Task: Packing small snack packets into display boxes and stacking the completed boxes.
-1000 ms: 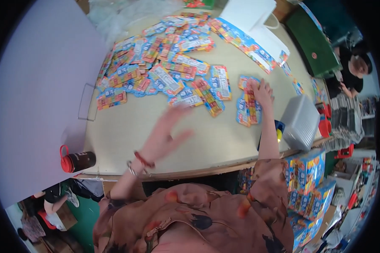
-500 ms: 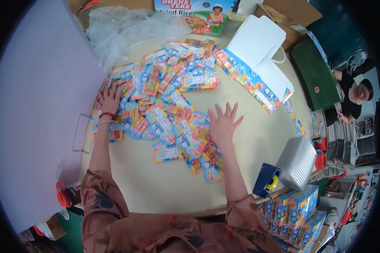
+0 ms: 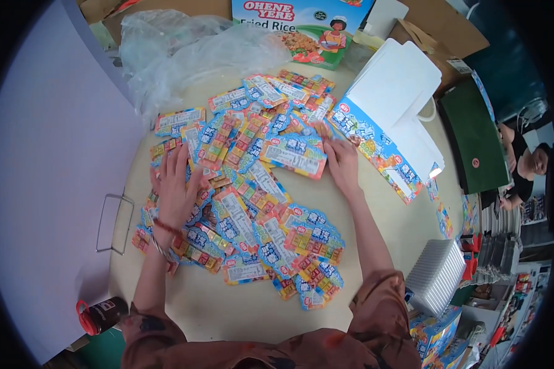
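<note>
Flat, colourful packets (image 3: 232, 215), printed mostly in blue, pink and yellow, lie in a loose, overlapping heap across the table. My left hand (image 3: 180, 195) rests palm down on the left side of the heap, fingers spread over several packets. On the right, my right hand (image 3: 342, 163) has its fingers curled at the right end of a packet (image 3: 292, 154) that lies on a small stack. Its thumb side meets that packet's edge; the fingertips are partly hidden.
Beyond the heap lie clear plastic bags (image 3: 184, 52) and a printed box (image 3: 301, 31). Unfolded cartons (image 3: 388, 92) lie at the right, near a green box (image 3: 474, 135) and a ribbed white container (image 3: 437, 277). A wire stand (image 3: 114, 224) and a red-lidded cup (image 3: 101, 315) are left; a person (image 3: 520, 163) is far right.
My right hand has moved away from me from beside the near packets to the stack, its spread fingers curling. My left hand has shifted nearer the middle. The whole view has shifted slightly.
</note>
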`<state>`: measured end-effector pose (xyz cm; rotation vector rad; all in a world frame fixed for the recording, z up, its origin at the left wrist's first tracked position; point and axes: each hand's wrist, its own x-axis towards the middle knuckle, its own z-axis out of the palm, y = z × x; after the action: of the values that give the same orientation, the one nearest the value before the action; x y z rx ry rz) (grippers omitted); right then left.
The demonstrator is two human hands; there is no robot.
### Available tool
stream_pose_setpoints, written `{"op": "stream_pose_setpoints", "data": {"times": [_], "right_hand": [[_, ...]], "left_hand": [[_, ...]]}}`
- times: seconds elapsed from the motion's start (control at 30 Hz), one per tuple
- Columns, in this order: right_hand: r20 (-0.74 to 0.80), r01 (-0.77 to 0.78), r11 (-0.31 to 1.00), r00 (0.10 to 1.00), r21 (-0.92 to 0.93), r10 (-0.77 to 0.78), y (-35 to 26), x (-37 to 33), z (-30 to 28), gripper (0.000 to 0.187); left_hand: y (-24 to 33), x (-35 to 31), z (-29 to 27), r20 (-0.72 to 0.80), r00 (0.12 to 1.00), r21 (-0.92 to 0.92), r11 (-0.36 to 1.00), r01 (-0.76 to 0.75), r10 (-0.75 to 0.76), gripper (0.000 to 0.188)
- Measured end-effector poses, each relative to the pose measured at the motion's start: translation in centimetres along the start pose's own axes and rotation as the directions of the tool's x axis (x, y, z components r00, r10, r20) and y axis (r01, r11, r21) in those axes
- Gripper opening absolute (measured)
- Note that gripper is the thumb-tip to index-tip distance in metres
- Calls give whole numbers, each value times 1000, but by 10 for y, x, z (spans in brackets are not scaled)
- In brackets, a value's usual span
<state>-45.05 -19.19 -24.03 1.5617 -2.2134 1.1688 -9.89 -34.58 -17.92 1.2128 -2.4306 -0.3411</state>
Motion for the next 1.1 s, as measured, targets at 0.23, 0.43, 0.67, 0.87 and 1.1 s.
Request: {"op": "stream_pose_setpoints", "data": {"times": [0.23, 0.43, 0.67, 0.87, 1.1], "right_hand": [[130, -173, 979, 979, 109, 159, -18, 57, -11, 27], [271, -201, 949, 925, -243, 265, 50, 159, 70, 74], [344, 12, 989, 938, -149, 41, -6, 112, 96, 67], [442, -30, 1000, 897, 9, 22, -23, 66, 66, 68], [-4, -228, 941, 972, -251, 235, 57, 52, -44, 61]], "left_hand": [[-42, 160, 52, 172, 983, -46, 997, -64, 71, 69], [7, 180, 89, 449, 894, 113, 992, -58, 1, 83], [-7, 146, 89, 366, 924, 144, 975, -170, 107, 73], [9, 113, 67, 457, 877, 153, 957, -245, 151, 66], [1, 79, 2, 163, 957, -213, 955, -204, 241, 54]]}}
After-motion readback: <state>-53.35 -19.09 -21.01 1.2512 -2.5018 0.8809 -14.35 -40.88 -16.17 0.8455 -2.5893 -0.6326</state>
